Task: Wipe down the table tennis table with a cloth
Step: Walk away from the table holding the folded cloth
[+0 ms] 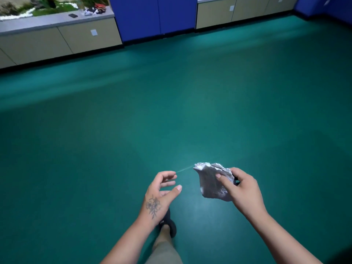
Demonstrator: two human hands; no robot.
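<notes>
No table tennis table is in view. My right hand (244,189) grips a crumpled white cloth (210,184), thumb pressed on its front, held in the air over the floor. A thin thread (184,168) stretches taut from the cloth's upper left corner to the curled fingertips of my left hand (162,193). That hand hovers just left of the cloth with its thumb spread away from the fingers.
Green floor (171,111) spreads out ahead. Beige low cabinets (57,40) with a grey counter, a black phone (73,15) and small items line the far wall, split by blue doors (156,16). My leg and dark shoe (169,225) stand below my hands.
</notes>
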